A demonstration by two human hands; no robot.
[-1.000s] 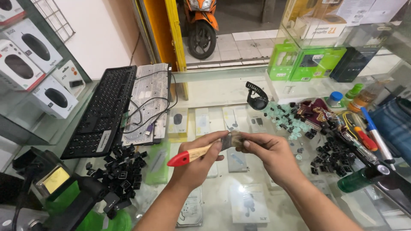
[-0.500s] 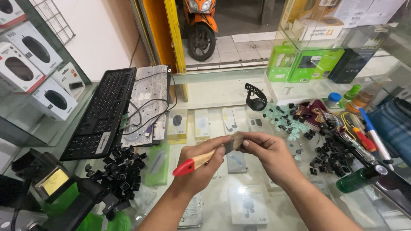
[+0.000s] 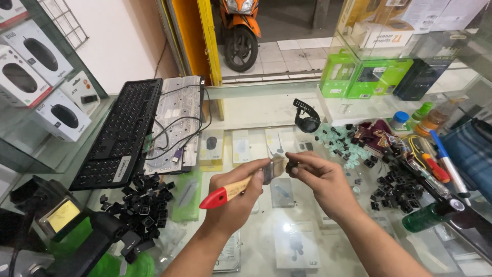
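My left hand (image 3: 237, 199) grips a small brush (image 3: 231, 191) with a wooden handle and a red end; its bristles point right toward my other hand. My right hand (image 3: 319, 179) pinches a small black keycap (image 3: 291, 166) at the fingertips, right against the brush tip. Both hands hover over a glass counter (image 3: 256, 110). A pile of black keycaps (image 3: 143, 205) lies to the left of my left hand.
A bare black keyboard frame (image 3: 120, 133) and a metal keyboard plate (image 3: 174, 123) with cables lie at the back left. More black keycaps (image 3: 394, 182), pale green rubber domes (image 3: 341, 141), pens and a green bottle (image 3: 428, 215) sit at the right. A black watch (image 3: 306, 117) stands behind.
Both hands stayed together with the brush against the keycap; they shifted only slightly, and the brush's red end dipped a little lower.
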